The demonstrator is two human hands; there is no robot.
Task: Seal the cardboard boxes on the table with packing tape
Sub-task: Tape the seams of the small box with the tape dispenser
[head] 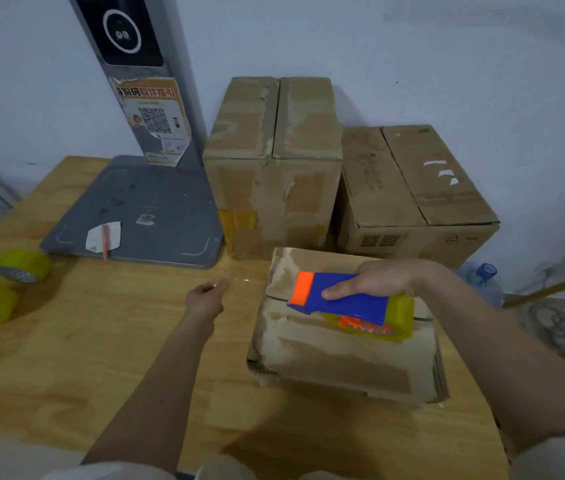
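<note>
Packing tape (239,279) runs as a clear strip, left to right, from the left hand (205,299), which pinches its free end out over bare table (101,341), to the dispenser (340,299) grasped by the right hand (388,277) on the near box (343,362). Seam and strip both lie crosswise. Open room lies leftward; stacked boxes (274,161) block the rear.

bare table (101,341) left, boxes (274,168) behind
</note>
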